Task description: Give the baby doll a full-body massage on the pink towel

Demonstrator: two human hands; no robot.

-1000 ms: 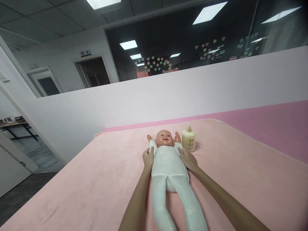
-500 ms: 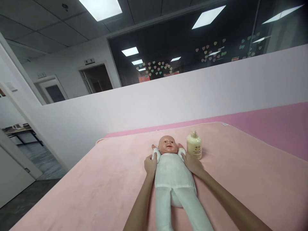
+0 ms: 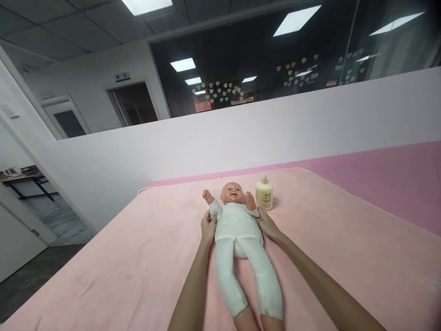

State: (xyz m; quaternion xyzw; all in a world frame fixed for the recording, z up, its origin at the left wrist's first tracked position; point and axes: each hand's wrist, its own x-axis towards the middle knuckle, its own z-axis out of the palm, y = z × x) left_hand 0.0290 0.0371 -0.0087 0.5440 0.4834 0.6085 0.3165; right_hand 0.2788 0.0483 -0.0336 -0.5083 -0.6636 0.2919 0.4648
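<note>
A baby doll (image 3: 239,223) in white cloth lies face up on a pink blanket (image 3: 155,239), its head toward the wall and its bare feet toward me. Both doll arms are raised beside the head. My left hand (image 3: 208,226) grips the doll's sleeve and side at the left, fingers partly hidden. On the other side my right hand (image 3: 268,224) is closed round the doll's other upper arm, its fingertips partly behind the sleeve. A pale yellow pump bottle (image 3: 264,194) stands upright just beyond my right hand, beside the doll's raised hand.
Behind the blanket runs a low white wall (image 3: 213,145) with dark glass above. A pink strip (image 3: 372,174) borders the blanket at the back and right. At the far left are a door (image 3: 20,243) and a desk (image 3: 25,178).
The doll's forearms have come up and outward, and more of its legs and feet shows. My hands now sit slightly higher in view. The camera view has shifted.
</note>
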